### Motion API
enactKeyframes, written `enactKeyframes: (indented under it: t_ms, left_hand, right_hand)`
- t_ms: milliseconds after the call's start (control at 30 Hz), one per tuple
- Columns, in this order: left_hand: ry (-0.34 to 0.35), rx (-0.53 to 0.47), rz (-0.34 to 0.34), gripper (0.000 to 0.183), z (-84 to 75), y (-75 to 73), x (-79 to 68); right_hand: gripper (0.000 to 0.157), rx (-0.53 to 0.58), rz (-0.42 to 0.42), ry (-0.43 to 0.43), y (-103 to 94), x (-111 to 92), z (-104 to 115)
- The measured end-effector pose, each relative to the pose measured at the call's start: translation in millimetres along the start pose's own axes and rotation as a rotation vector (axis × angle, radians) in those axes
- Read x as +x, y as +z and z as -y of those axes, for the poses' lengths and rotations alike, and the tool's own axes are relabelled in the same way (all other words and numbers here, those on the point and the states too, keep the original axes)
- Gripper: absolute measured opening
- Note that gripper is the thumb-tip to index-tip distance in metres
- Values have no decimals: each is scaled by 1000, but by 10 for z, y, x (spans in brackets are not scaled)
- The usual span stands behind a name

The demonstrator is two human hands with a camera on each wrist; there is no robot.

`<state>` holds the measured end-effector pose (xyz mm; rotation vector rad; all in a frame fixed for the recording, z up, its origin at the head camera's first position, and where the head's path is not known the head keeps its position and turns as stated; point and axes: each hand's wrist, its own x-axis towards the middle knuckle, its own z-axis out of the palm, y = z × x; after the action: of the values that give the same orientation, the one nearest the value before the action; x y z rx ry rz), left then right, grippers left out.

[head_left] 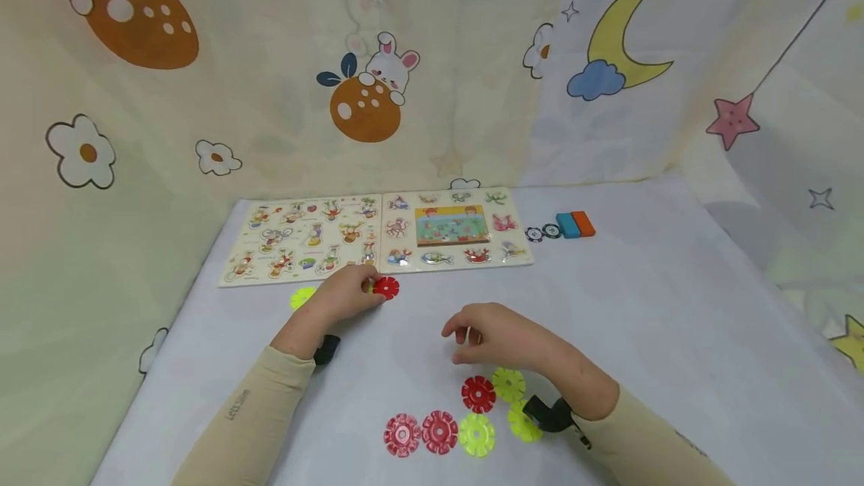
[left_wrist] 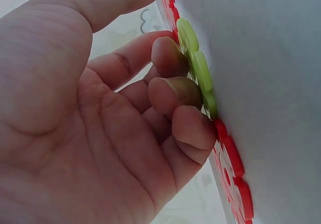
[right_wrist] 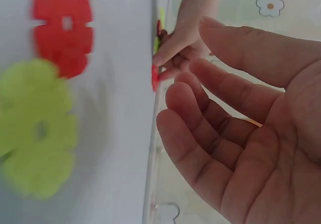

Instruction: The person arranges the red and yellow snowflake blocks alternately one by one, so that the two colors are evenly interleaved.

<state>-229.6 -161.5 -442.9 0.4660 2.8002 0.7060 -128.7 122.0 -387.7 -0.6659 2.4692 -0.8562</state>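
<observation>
At the puzzle board's near edge, my left hand (head_left: 340, 295) holds a red flower-shaped plastic disc (head_left: 387, 288) between thumb and index finger. Its other fingers curl beside a yellow-green disc (left_wrist: 203, 71), with another red disc (left_wrist: 233, 171) below that in the left wrist view. A yellow-green disc (head_left: 301, 297) also shows left of this hand. My right hand (head_left: 506, 336) hovers over the table, fingers loosely bent and holding nothing. Near it lie a red disc (head_left: 478, 394) and a yellow-green disc (head_left: 509, 385), joining a curved row with more red (head_left: 439, 432) and yellow-green discs (head_left: 476, 435).
Two flat picture puzzle boards lie side by side at the back, one with figures (head_left: 313, 235), one with sea animals (head_left: 459, 253). Right of them are two small black-and-white round pieces (head_left: 551, 231), a blue block (head_left: 568, 226) and an orange block (head_left: 583, 223). Printed cloth (head_left: 472, 133) hangs behind.
</observation>
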Motion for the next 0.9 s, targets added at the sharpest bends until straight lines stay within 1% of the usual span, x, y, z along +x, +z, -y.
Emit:
enactKeyframes:
  t_ms: [100,200,333,400,500,600,733,800,900]
  left_hand:
    - [5,-2,-6,31,37,-11,-1]
    - [6,-12,-3,31,49,-13,8]
    - [10,-26,1,30,57,5,30]
    - [12,-31,5,31,60,16,38]
    - [9,-43,3,31,56,8,31]
    - [4,-51,4,31,58,9,19]
    - [-1,-53,0,30,48,12,5]
    - [-2,-56,0,30,40,14,-1]
    - [-6,-57,-1,30,32,17,-1]
  right_hand:
    - [29,4,-1,5,27,-206,-141]
    - [31,10,-9,62,78,-342,-321]
    - [43,9,-51,163,159,-408,-532]
    - [43,-3,-70,190,192,-411,-581]
    - [38,-21,-78,199,217,-395,-591]
    - [32,-46,-57,204,234,-382,-563]
    - [30,-47,-28,201,229,-397,-494]
    - [30,-35,-16,192,196,-408,-466]
    - [28,-3,-8,169,87,-410,-426]
